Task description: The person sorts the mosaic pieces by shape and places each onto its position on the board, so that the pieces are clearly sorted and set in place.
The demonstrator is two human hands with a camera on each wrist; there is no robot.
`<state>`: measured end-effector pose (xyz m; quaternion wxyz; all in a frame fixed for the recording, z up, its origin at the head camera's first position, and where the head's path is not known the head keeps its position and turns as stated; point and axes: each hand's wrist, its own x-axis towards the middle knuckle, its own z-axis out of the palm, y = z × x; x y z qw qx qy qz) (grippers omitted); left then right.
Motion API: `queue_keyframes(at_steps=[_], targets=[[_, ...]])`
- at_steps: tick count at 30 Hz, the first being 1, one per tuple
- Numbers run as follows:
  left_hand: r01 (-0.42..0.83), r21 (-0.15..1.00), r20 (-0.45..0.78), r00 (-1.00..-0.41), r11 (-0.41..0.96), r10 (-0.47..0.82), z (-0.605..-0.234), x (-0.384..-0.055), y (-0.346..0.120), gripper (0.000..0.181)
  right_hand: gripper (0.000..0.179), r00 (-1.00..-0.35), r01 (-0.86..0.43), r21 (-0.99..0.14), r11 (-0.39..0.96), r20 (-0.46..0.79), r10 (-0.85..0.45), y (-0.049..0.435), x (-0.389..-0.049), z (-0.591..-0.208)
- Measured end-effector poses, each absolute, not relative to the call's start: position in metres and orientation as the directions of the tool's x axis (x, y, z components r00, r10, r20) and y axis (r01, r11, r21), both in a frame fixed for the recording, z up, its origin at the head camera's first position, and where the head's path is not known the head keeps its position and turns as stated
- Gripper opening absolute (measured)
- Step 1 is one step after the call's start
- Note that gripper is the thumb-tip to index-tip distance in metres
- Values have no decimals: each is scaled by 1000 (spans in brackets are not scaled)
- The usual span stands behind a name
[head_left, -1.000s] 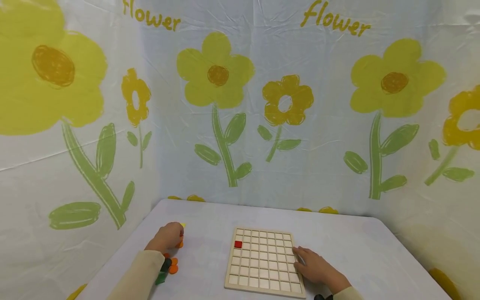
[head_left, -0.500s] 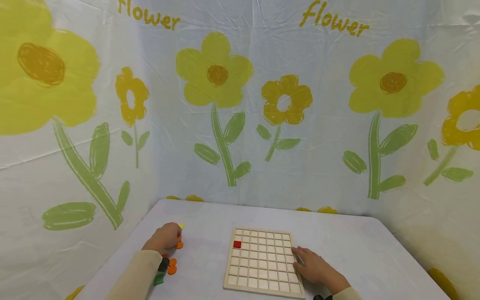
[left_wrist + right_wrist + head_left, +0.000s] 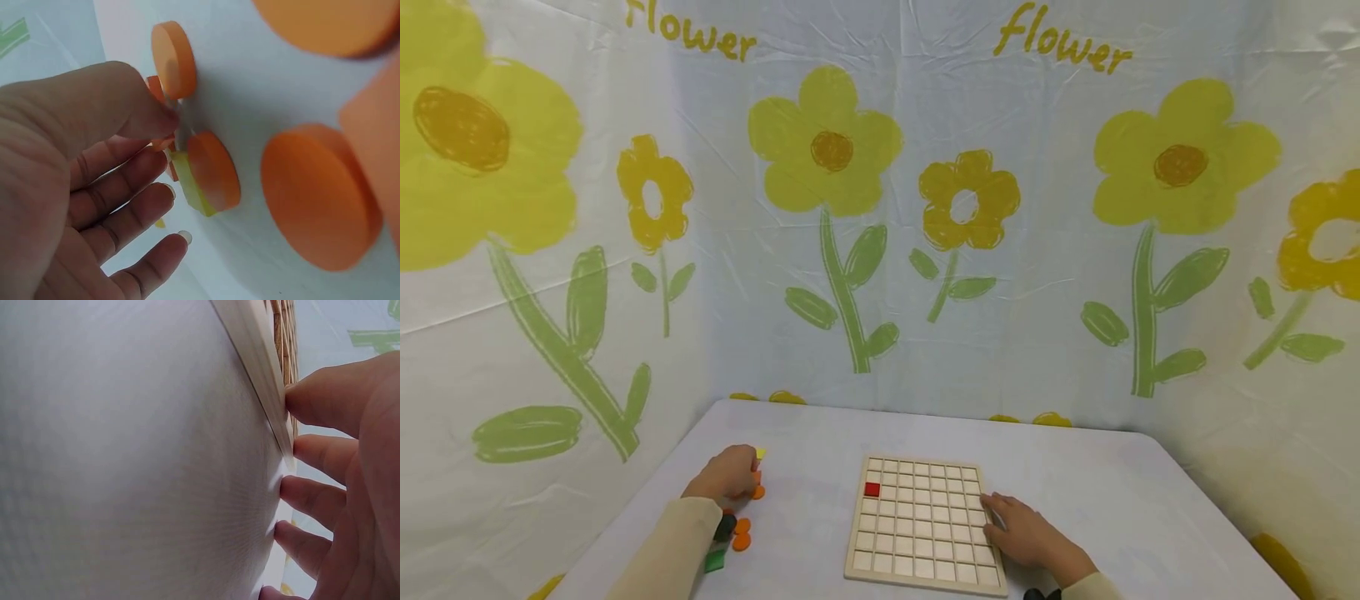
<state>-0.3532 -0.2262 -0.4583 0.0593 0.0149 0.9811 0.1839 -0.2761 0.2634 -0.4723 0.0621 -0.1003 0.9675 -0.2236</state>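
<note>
In the head view my left hand (image 3: 727, 472) is down among small pieces at the left of the table. Its thumb and fingertips meet at an orange tile (image 3: 171, 169) in the left wrist view, partly hidden behind the thumb; I cannot tell whether they pinch it. Close by are orange discs (image 3: 215, 170) and a yellow piece (image 3: 194, 194). My right hand (image 3: 1026, 531) rests at the right edge of a wooden grid board (image 3: 917, 581), fingers spread and thumb touching the frame (image 3: 265, 375). One red square tile (image 3: 872, 489) sits in the board's left column.
Nearer the left forearm lie more orange discs (image 3: 742, 542), dark round pieces (image 3: 726, 527) and green pieces (image 3: 715, 560). Flower-printed cloth (image 3: 880, 333) stands behind and beside the white table (image 3: 808, 500). A dark object (image 3: 1035, 594) shows by the right wrist.
The head view has shifted slightly, so everything sits a little further left. My left hand stays at the same pieces with small finger movements. My right hand keeps its place at the board.
</note>
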Motion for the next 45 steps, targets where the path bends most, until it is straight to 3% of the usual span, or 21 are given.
queue_keyframes(at_steps=[17, 28, 45], targets=[[235, 321, 95, -972, 918, 215, -465, -367, -183, 16, 50, -971, -172, -440, 881, -76, -228, 259, -274, -464], [277, 298, 57, -961, 914, 272, -460, -355, -139, 19, 50, -967, -185, -438, 880, -76, -241, 260, -274, -473], [352, 357, 51, -932, 865, 359, -458, -348, -94, 19, 50, -970, -172, -437, 883, -82, -229, 263, -276, -472]])
